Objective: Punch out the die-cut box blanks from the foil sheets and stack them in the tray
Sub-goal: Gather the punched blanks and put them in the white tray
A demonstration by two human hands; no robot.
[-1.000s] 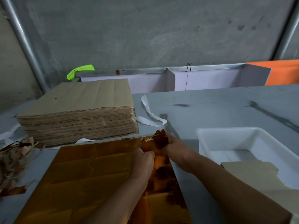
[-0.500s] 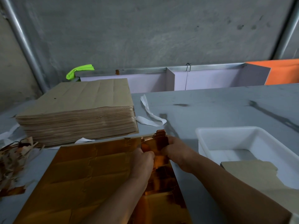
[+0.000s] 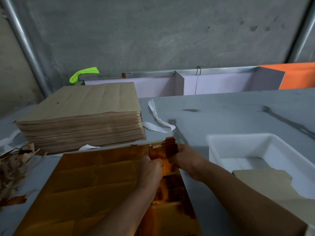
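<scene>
While close together at the far right corner of the big shiny foil sheet point(image 3: 95, 188), grip a small bunch of gold box blanks point(image 3: 162, 149) from both sides. With the left hand point(image 3: 150, 169), curls fingers round the bunch's left edge. With the right hand point(image 3: 186, 159), curls fingers and thumb round its right edge. Holds the bunch tipped up at the sheet's edge, with the sheet flat on the grey table point(image 3: 221, 108). Shows a white tray point(image 3: 238, 136) just to the right, with flat brown pieces point(image 3: 265, 183) inside. Shows a tall pile of brown sheets point(image 3: 81, 116) far left, with paper scraps point(image 3: 13, 167) near it.
</scene>
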